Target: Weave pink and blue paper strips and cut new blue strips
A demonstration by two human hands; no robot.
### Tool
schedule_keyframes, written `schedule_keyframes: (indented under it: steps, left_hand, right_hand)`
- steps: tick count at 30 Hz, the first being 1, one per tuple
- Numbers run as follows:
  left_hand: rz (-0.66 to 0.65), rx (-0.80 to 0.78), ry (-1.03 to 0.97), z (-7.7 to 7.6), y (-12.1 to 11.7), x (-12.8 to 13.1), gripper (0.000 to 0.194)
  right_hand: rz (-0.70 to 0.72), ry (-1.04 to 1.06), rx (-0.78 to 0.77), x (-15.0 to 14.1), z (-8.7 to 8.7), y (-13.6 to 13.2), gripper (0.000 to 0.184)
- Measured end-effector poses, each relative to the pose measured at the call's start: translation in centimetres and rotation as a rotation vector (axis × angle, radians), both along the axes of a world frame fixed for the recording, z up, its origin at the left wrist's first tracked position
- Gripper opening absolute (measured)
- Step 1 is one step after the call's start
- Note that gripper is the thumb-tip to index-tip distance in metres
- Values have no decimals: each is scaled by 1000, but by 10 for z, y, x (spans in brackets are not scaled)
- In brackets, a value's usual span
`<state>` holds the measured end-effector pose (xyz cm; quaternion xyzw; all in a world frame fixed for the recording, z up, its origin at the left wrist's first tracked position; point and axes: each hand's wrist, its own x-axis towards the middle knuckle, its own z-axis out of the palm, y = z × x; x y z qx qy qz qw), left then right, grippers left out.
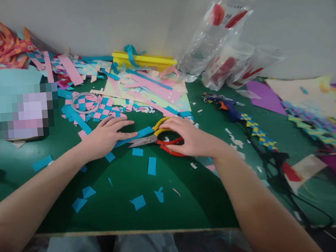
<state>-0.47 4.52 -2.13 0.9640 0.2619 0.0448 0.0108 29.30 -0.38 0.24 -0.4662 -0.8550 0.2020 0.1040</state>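
My right hand grips a pair of scissors by the handles, one yellow and one red. The metal blades point left, low over the green table. My left hand lies palm down with its fingers stretched out, over a blue paper strip. That strip runs from under the left hand toward the yellow handle, just behind the blades. Small blue paper pieces, such as a rectangle and an irregular scrap, are scattered in front of both hands.
Behind my hands lie woven pink-and-blue paper, a tape roll, pink strips and a yellow holder. A blurred-out object sits left. Clear plastic packaging leans on the wall. Woven paper pieces with dark cords lie right.
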Motion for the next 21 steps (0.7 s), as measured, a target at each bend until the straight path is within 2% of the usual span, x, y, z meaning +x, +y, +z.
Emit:
schedule_keyframes:
  steps: [13,21]
  left_hand:
    - [5,-18,-16,-2,2,0,67]
    - [-16,3,-30,-3,4,12,71]
  right_hand:
    - [62,11,6,-4,2,0,36]
    - [22,-6,16,5,3,0,38]
